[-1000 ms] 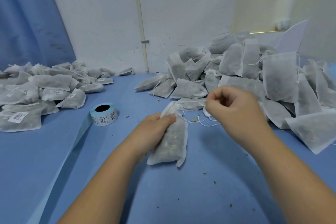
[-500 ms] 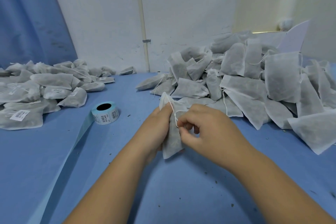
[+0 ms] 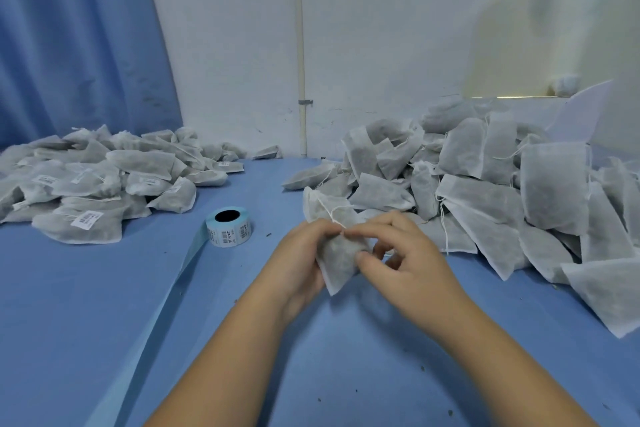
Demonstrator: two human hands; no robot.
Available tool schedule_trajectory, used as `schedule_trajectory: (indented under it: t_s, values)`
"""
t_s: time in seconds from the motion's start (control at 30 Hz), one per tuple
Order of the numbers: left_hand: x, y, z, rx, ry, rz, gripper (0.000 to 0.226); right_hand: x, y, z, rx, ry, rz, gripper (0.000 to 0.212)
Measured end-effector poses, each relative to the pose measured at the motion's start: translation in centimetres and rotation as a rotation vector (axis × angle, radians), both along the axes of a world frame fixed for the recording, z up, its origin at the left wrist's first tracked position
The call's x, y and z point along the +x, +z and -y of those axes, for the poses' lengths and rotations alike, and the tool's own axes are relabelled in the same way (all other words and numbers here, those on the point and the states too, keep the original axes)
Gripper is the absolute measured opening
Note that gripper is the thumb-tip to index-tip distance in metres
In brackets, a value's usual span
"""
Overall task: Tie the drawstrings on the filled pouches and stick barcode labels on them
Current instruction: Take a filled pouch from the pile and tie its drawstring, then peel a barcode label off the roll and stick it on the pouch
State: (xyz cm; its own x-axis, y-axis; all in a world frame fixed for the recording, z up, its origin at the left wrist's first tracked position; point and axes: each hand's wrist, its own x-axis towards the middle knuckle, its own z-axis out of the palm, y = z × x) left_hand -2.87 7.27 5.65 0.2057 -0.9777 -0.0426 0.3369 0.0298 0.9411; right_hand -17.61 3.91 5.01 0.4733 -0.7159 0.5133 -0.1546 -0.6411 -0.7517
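Your left hand [image 3: 298, 263]: it is curled round the left side of a filled white pouch [image 3: 341, 255], which you hold upright just above the blue table [image 3: 104, 315], straight in front of you.
Your right hand [image 3: 412, 263]: it is on the pouch's right side, with the thumb pressed to its face.
Fingers [image 3: 367, 227]: both hands are clamped on the pouch. Your right index fingertip meets your left thumb at the gathered neck, and the other right fingers curl loosely behind.
Drawstring [image 3: 329, 213]: a thin white cord runs from that pinch up across the pouch's top flap. You cannot tell whether it is knotted.
Label roll [image 3: 228, 227]: it lies flat on the table to the left of your hands and apart from them, with barcodes on its outer side.
Backing strip [image 3: 180, 274]: a pale blue strip trails from the roll toward you.
Right heap [image 3: 485, 191]: many filled pouches are piled beyond your right hand, with loose strings hanging.
Left heap [image 3: 104, 184]: more pouches lie farther left, several with white barcode labels.
Backdrop: a white wall [image 3: 381, 45] with a thin upright pipe [image 3: 299, 45], and a blue curtain [image 3: 69, 45] at far left.
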Motion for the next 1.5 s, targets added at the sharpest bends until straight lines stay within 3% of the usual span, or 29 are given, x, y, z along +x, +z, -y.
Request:
schedule_trajectory:
  t_s: [0.13,0.23,0.3,0.53,0.63,0.73,0.9,1.03,1.2,1.3,1.43,1.5]
  values:
    - [2.8,1.8,-1.7,0.021,0.171,0.152,0.016,1.8,0.2,-1.1,0.095,0.045,0.093,0.034]
    - [6.1,3.5,-3.6,0.047,0.301,0.296,0.039,3.9,0.3,-1.5,0.231,0.036,0.115,0.035]
    - [8.9,4.0,-4.8,0.038,0.400,0.368,0.033,5.6,0.1,-1.9,0.303,0.039,0.109,0.038]
    - [18.6,2.1,-7.6,0.041,0.659,0.248,0.007,12.3,-1.5,-3.2,0.345,0.120,-0.148,0.048]
    - [21.3,0.9,-7.7,0.062,0.724,0.263,0.008,15.3,-1.6,-2.7,0.303,0.071,-0.241,0.040]
    - [22.8,-0.3,-7.0,0.065,0.744,0.260,0.022,18.4,-1.1,-1.0,0.209,0.014,-0.412,0.026]
    - [23.8,-3.0,-5.9,0.108,0.750,0.243,0.029,24.0,0.4,2.1,0.136,-0.044,-0.587,0.036]
    - [25.1,-3.7,-5.8,0.089,0.718,0.284,0.019,27.5,0.0,3.6,-0.069,-0.150,-0.837,0.012]
    - [25.9,-3.7,-5.5,0.081,0.676,0.250,0.022,28.1,0.9,4.5,-0.221,-0.155,-1.067,0.035]
    - [25.9,-3.7,-5.3,0.074,0.664,0.262,0.025,26.3,2.2,5.1,-0.250,-0.108,-1.158,0.011]
    - [25.6,-3.7,-5.1,0.079,0.654,0.283,0.022,24.8,2.4,6.1,-0.187,-0.134,-1.141,0.042]
    - [25.4,-3.7,-5.2,0.083,0.659,0.312,0.025,24.8,1.6,6.2,-0.184,-0.161,-1.083,0.046]
